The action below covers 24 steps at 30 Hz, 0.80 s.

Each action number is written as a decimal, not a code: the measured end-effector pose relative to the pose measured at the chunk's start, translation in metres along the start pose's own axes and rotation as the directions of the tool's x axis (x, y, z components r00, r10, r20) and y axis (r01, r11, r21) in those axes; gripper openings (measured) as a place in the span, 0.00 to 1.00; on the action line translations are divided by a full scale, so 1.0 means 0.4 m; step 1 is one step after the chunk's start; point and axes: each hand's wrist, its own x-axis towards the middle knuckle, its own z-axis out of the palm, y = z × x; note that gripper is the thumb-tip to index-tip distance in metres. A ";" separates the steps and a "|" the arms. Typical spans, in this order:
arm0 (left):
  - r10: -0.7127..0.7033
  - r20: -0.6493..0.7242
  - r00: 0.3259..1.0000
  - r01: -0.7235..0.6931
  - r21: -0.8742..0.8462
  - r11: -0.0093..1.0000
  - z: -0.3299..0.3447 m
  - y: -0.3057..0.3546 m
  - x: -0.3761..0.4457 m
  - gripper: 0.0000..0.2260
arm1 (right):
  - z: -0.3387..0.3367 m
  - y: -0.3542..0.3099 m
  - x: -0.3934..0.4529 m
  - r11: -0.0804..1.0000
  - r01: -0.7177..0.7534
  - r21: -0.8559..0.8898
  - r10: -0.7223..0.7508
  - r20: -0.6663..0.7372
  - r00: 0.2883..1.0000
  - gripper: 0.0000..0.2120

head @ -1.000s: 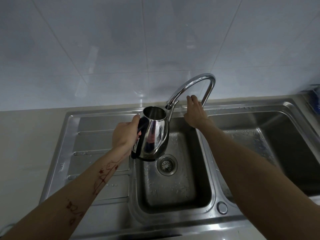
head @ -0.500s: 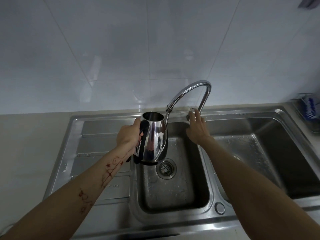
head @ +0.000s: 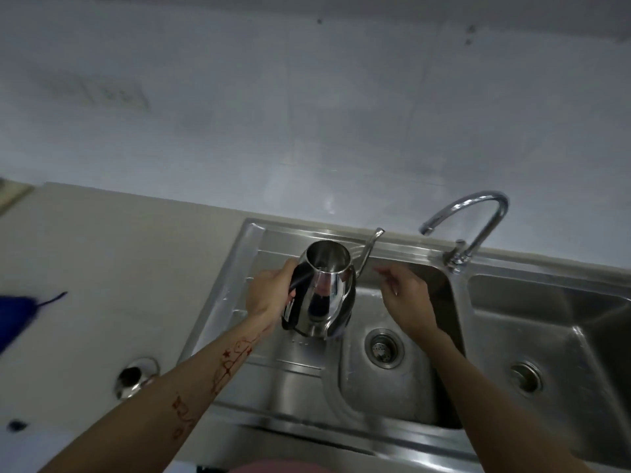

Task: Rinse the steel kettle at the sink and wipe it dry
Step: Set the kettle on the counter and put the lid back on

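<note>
The steel kettle (head: 324, 295) hangs upright over the sink's (head: 392, 387) left edge; left hand (head: 269, 295) fingers wrapped round its black handle; right hand (head: 406, 302) loosely curled, empty, just beside; rigid, probably light, polished wall likely slippery wet, so the handle seems safest.

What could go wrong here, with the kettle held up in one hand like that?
Only the left hand holds the steel kettle, by its black handle; a wet grip might slip and drop it into the sink. Its thin spout points toward the faucet and could knock against it.
</note>
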 end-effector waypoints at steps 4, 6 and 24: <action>-0.006 -0.064 0.998 0.004 -0.037 0.999 -0.150 -0.040 0.007 0.23 | 0.102 -0.154 -0.026 0.978 0.080 0.190 -0.087 0.032 0.996 0.19; -0.008 -0.078 0.997 0.003 -0.064 0.998 -0.230 -0.066 0.019 0.23 | 0.159 -0.224 -0.043 0.965 0.054 0.256 -0.090 0.131 0.987 0.26; 0.011 0.217 0.976 -0.008 -0.015 1.000 -0.889 -0.268 0.281 0.24 | 0.749 -0.717 -0.157 0.978 -0.016 0.207 -0.024 0.190 0.981 0.40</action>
